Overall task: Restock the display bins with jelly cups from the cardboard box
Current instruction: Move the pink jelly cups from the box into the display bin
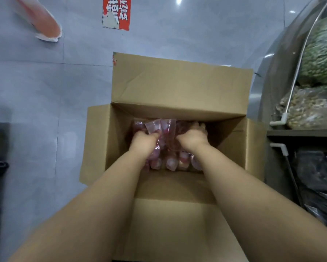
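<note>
Jelly cups (171, 162) sit bagged in clear plastic at the bottom of the open cardboard box (179, 87), frame centre, with left hand (144, 139) and right hand (193, 136) both down inside, fingers curled and gripping the plastic bag (158, 125).

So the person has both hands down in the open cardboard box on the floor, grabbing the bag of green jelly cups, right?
Not quite: the jelly cups are pink-red, not green. The head view shows both the left hand and the right hand down in the open cardboard box on the floor, gripping the clear plastic bag that holds them. The green goods sit in a display bin to the right.
</note>
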Available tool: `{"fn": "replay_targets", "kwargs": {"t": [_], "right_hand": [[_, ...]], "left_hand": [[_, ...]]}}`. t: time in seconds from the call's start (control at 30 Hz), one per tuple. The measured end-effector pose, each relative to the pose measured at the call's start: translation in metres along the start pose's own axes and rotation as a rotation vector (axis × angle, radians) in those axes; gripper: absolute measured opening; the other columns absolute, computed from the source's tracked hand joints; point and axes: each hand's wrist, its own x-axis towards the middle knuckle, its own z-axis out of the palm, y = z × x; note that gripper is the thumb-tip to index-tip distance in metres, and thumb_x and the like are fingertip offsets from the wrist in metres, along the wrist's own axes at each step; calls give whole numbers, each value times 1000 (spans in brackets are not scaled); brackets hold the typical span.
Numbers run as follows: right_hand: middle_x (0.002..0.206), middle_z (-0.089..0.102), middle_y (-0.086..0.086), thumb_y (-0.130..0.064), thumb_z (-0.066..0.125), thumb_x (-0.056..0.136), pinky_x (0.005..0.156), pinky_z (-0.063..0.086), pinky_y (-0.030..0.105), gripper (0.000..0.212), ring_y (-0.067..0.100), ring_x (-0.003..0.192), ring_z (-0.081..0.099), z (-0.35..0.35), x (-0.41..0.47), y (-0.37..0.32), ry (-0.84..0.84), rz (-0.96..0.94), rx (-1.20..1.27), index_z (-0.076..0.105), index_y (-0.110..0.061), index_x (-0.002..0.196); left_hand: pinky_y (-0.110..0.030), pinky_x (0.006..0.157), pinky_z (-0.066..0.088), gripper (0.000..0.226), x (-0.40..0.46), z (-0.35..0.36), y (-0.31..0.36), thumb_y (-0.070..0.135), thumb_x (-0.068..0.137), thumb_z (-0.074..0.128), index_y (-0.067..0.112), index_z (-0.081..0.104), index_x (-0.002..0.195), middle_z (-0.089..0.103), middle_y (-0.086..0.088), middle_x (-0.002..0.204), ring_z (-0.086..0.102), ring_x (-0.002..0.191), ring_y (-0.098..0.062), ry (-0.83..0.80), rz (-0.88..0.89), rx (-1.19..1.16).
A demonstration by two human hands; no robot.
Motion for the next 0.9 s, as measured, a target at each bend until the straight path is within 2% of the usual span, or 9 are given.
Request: {"fn": "replay_targets", "kwargs": {"t": [0.1, 0.23, 0.3, 0.37, 0.47, 0.63, 0.77, 0.83, 0.9], "right_hand": [[139, 44, 10, -32, 64, 79, 106, 38, 38, 65, 27, 128, 43, 13, 23, 3, -91, 41, 109, 41, -12, 135], [134, 38, 8, -26, 73, 67, 104, 37, 46, 68, 28, 123, 45, 29, 10, 12, 66, -38, 393, 45, -19, 129], [136, 37, 11, -32, 68, 72, 105, 36, 45, 59, 32, 124, 42, 30, 8, 12, 108, -79, 292, 47, -22, 127], [144, 31, 13, -42, 59, 79, 110, 28, 39, 57, 32, 131, 32, 31, 11, 8, 109, -94, 135, 44, -26, 131], [143, 33, 12, -45, 55, 83, 108, 31, 33, 54, 32, 131, 36, 36, 19, 5, 5, -59, 297, 41, -33, 133], [122, 63, 8, -17, 63, 83, 96, 49, 45, 59, 26, 110, 60, 36, 3, 24, -107, -79, 721, 42, -28, 137], [101, 66, 10, -1, 62, 83, 69, 50, 32, 41, 19, 82, 61, 16, -43, 27, -101, -120, 866, 51, -14, 120], [97, 63, 8, 7, 60, 82, 63, 49, 27, 42, 14, 78, 59, -6, -87, 17, -75, -120, 1037, 46, -11, 118], [98, 60, 4, 13, 59, 79, 70, 53, 29, 46, 12, 85, 59, -40, -146, 3, -11, -173, 1116, 43, -11, 116]], "left_hand": [[-44, 86, 52, 56, 18, 22, 2, 50, 81, 61, 2, 64, 109, 66, -24, 110, 62, 103, -41, -11, -96, 42], [-45, 88, 53, 51, 27, 28, -5, 46, 81, 60, 3, 65, 108, 67, -21, 107, 64, 100, -38, 129, -130, 79], [-38, 72, 56, 41, 24, 26, -10, 35, 81, 61, 0, 65, 101, 70, -17, 86, 65, 84, -35, 98, -139, -107], [-18, 46, 42, 20, 18, 24, -10, 25, 83, 58, 7, 65, 80, 61, 0, 48, 56, 54, -23, 13, -173, -297], [-13, 42, 28, 17, 17, 21, -12, 20, 81, 59, 13, 59, 66, 50, 7, 35, 46, 36, -13, -69, -193, -341], [-18, 46, 26, 16, -5, 14, -14, 2, 75, 57, 13, 59, 63, 50, -2, 49, 43, 38, -16, -218, 1, -161], [-12, 35, 33, 34, -55, 4, 0, -16, 76, 53, 12, 52, 95, 55, 1, 60, 46, 35, 3, -313, 215, -109], [-13, 46, 44, 43, -97, -11, 9, -18, 77, 54, 9, 45, 109, 57, -4, 77, 55, 52, 1, -261, 269, -199], [-21, 70, 53, 42, -150, -33, 24, -13, 79, 59, 8, 44, 111, 60, -5, 90, 62, 78, -8, -229, 334, -261]]}}
